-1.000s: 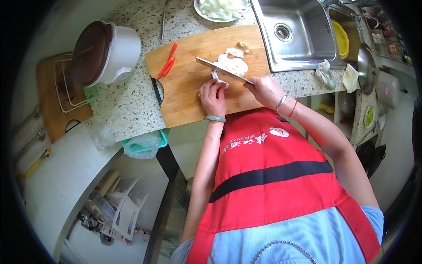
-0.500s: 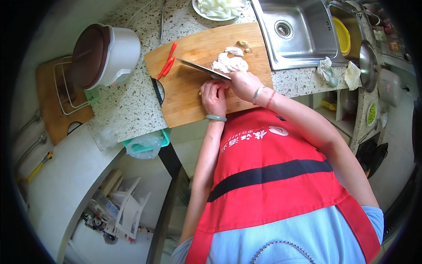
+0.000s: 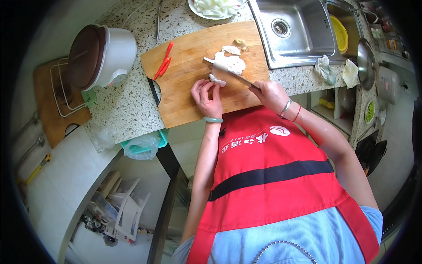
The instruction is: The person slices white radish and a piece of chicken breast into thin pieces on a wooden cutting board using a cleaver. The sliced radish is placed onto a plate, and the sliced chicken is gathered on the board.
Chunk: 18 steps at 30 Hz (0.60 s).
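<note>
My right hand (image 3: 270, 95) is closed round the handle of a kitchen knife (image 3: 239, 78). The knife's blade lies over the wooden cutting board (image 3: 187, 90), slanting up and left across the near side of a heap of pale, meat-like slices (image 3: 233, 64). On the near side of the blade, my left hand (image 3: 208, 99) curls its fingertips against a small white meat-like piece (image 3: 217, 80). Several red chili peppers (image 3: 165, 61) rest at the board's left. Behind the heap are another pale slice (image 3: 231, 49) and a yellow-brown ginger-like lump (image 3: 240, 42).
Beyond the board stands a plate of whitish slices (image 3: 215, 8). A steel sink (image 3: 288, 55) adjoins on the right, with cloths (image 3: 324, 68) by its front edge. A lidded white cooker (image 3: 115, 57) occupies the left counter. A bagged green bin (image 3: 143, 146) hangs under the counter edge.
The knife has swung round, its blade turning flatter, and my right hand has moved right and nearer. My left hand has shifted slightly left, its fingers now less tightly curled, beside the small white piece.
</note>
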Each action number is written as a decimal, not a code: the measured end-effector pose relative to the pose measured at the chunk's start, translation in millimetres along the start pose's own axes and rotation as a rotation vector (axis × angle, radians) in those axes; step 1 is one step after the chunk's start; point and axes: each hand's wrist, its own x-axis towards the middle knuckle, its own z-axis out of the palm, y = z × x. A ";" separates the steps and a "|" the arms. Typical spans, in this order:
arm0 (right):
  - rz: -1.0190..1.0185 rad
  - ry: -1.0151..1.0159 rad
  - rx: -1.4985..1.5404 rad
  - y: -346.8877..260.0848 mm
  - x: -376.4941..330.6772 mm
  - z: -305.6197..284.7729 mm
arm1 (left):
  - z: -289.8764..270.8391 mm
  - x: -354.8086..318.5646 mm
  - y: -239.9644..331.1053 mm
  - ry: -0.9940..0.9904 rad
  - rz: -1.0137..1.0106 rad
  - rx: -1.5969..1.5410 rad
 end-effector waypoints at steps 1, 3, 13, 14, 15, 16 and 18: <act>-0.007 -0.013 -0.016 -2.8 -2.1 0.0 | -0.9 -2.7 -5.5 -0.018 -0.006 0.017; -0.017 -0.047 -0.046 -5.3 -5.7 -0.7 | -3.0 -5.6 -15.6 -0.054 -0.019 0.051; 0.064 -0.226 -0.044 -6.6 -5.0 2.6 | 0.9 -3.9 -18.6 -0.085 0.063 0.153; 0.076 -0.245 -0.038 -7.7 -2.8 3.7 | 0.6 -4.9 -18.8 -0.090 0.054 0.146; 0.106 -0.260 -0.011 -10.0 0.7 3.7 | 0.0 -4.4 -18.4 -0.093 0.048 0.140; 0.135 -0.276 0.016 -12.8 4.2 4.0 | -0.8 -4.0 -18.1 -0.096 0.042 0.134; 0.144 -0.281 0.055 -17.1 13.1 7.9 | -2.3 -2.5 -18.1 -0.117 0.043 0.126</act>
